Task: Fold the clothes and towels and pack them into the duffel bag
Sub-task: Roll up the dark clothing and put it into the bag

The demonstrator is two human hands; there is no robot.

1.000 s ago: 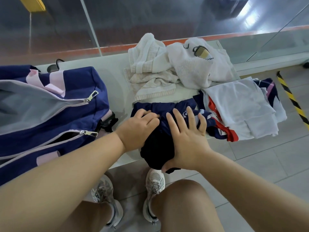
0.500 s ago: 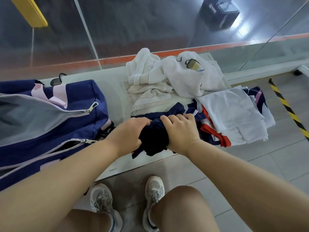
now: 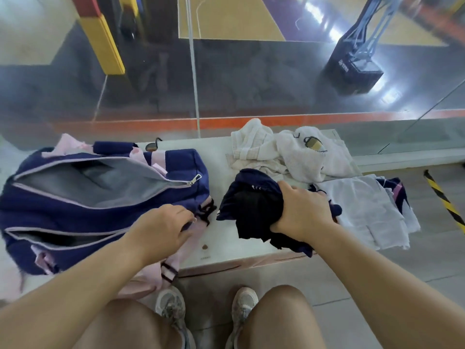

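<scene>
Gripping bundled navy garment (image 3: 254, 205) in right hand (image 3: 303, 212), fingers clamped round it just above worktop (image 3: 219, 250), left hand (image 3: 161, 227) curled on unzipped bag (image 3: 100, 195) end, white towels (image 3: 289, 152) and folded clothes (image 3: 364, 210) behind and right.

There is one view only, from the person's head. It looks forward and steeply down, close over the white flat bench (image 3: 221, 250), to the glass wall (image 3: 251, 79) behind.

The right hand (image 3: 303, 214) grips a bundled navy garment (image 3: 251, 205) while the left hand (image 3: 163, 225) rests on the open duffel bag (image 3: 100, 197).
</scene>
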